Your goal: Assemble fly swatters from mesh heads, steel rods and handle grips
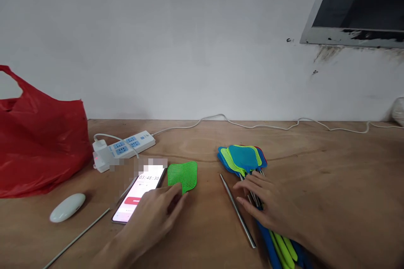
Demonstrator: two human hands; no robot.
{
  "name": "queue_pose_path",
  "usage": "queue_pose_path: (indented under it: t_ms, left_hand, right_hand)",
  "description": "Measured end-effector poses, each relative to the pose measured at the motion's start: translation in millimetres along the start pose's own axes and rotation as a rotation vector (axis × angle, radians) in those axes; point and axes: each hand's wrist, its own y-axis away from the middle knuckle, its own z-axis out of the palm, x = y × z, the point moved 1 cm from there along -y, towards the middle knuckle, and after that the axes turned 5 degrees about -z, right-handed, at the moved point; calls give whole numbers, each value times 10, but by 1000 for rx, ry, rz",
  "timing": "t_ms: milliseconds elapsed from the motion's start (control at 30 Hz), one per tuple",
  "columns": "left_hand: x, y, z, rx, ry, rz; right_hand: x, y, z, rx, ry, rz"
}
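Observation:
A green mesh fly swatter head (182, 175) lies flat on the table, its narrow neck pinched between the thumb and fingers of my left hand (159, 206). To the right is a pile of fly swatters (244, 157) with blue, teal and yellow-green heads, metal rods and blue and yellow-green handles (280, 250). My right hand (261, 197) rests over their rods with its fingers apart, gripping nothing that I can see. Just left of that hand a loose silver metal rod (238, 212) lies slantwise on the wood.
A lit phone (139, 195) lies partly behind my left forearm. Beyond it are a white power strip (132, 145) with a plugged-in charger (101, 155) and cables. At left stand a red plastic bag (44, 143) and a white oval object (67, 207). A pale wall rises behind the wooden table (202, 231).

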Motion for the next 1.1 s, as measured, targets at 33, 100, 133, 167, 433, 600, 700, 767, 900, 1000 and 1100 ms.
queue_pose_path:
  t_ms: [33, 100, 133, 167, 433, 600, 700, 767, 900, 1000, 1100]
  left_hand:
    - [-14, -7, 0, -3, -97, -40]
    - [-44, -23, 12, -42, -266, -101]
    - [-55, -28, 23, -64, -315, -111]
    - [-62, -30, 34, -76, -331, -106]
    - [-3, 17, 48, -105, 71, 147]
    - [67, 26, 13, -150, 250, 204]
    - [83, 20, 11, -161, 220, 149]
    - [90, 16, 24, -168, 160, 119]
    - [109, 17, 68, -156, 131, 166]
    - [104, 19, 103, -136, 173, 205]
    - [74, 14, 131, -116, 252, 173]
  right_hand:
    - [-41, -1, 0, -49, -3, -27]
    - [-100, -1, 12, -127, -3, -49]
    - [-119, 0, 23, -153, -6, -47]
    - [-131, 2, 36, -169, -12, -40]
    - [-101, 23, 107, -180, 17, 66]
    - [-105, 9, 132, -173, 86, 143]
    - [-124, -4, 161, -137, 116, 197]
    - [-134, -8, 184, -113, 120, 238]
    - [-120, -4, 221, -35, 49, 298]
    - [-70, -5, 217, 106, -99, 307]
    - [-1, -20, 182, 299, -490, 374]
